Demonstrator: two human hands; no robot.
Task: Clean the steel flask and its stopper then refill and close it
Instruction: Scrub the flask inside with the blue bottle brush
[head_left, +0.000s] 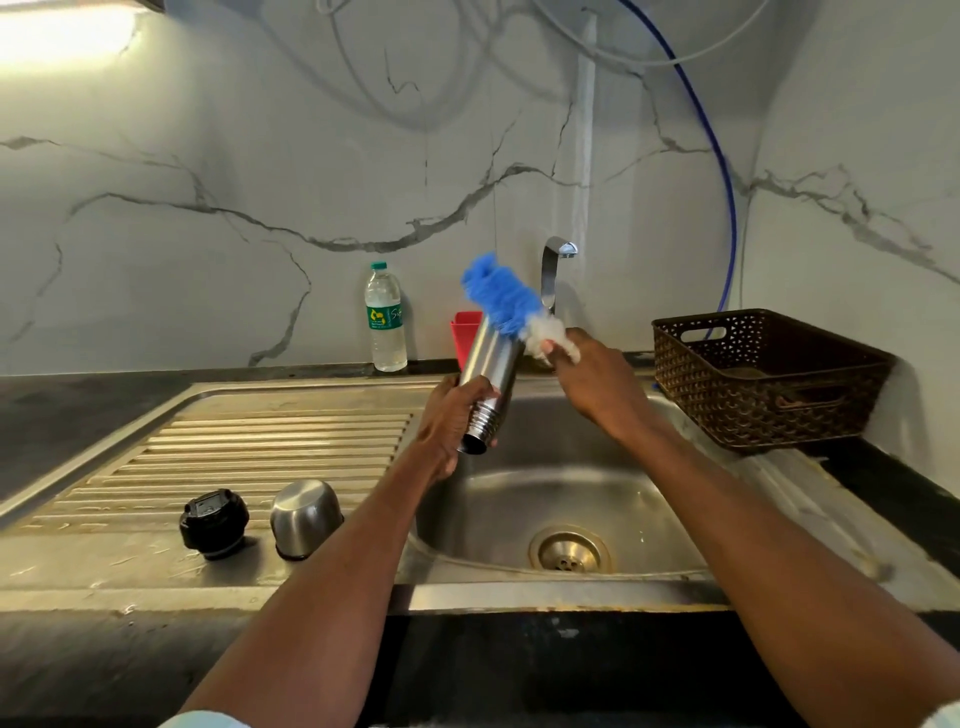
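- Left hand (449, 415) grips the steel flask (488, 382) above the sink (545, 499), mouth tilted down.
- Right hand (597, 379) holds a blue-and-white brush (506, 301) against the flask's raised base.
- Left of the sink, on the ribbed drainboard (234, 452): black stopper (214, 522), steel cup (306, 517).
- Behind the sink: marble-veined wall, tap (553, 270), water bottle (385, 319).
- Right of the sink: brown basket (769, 379).
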